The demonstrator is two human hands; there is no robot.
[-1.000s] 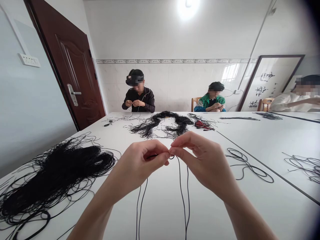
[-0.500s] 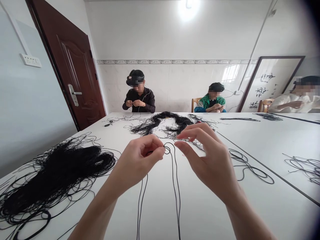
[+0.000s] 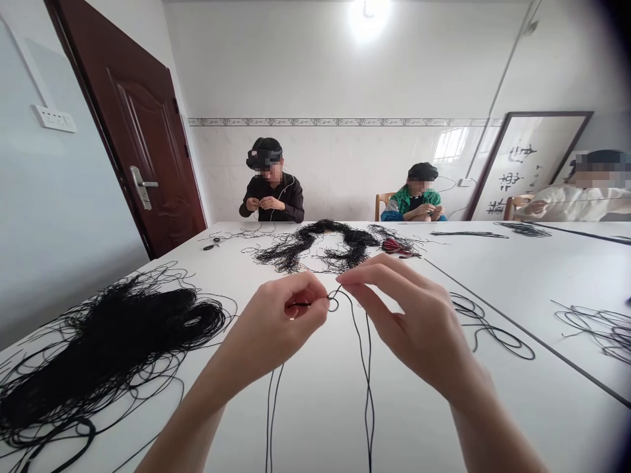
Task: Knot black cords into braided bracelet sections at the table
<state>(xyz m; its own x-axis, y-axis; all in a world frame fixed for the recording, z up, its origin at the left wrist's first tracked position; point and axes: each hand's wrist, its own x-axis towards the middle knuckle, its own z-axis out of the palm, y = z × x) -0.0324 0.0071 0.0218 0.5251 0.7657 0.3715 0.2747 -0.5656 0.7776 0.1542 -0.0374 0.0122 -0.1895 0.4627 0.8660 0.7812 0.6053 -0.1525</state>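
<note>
My left hand (image 3: pixel 290 315) is closed, its thumb and forefinger pinching a thin black cord (image 3: pixel 369 368). A small loop of the cord sticks out to the right of those fingertips. My right hand (image 3: pixel 399 302) pinches a strand of the same cord just right of the loop, thumb and forefinger together. Two strands hang down below the right hand, crossing each other, and two more hang below the left hand. How the cord runs inside the left fingers is hidden.
A large heap of black cord (image 3: pixel 123 341) lies at the left. Farther back are a black cord bundle (image 3: pixel 323 230), red-handled pliers or cutters (image 3: pixel 397 247) and small scissors (image 3: pixel 211 244). Loose cord (image 3: pixel 493 328) lies right. Several people sit across the white table (image 3: pixel 315 420).
My right hand has closed its fingers on a strand and draws it up beside the loop. The hanging strands have shifted right. The left hand keeps its pinch.
</note>
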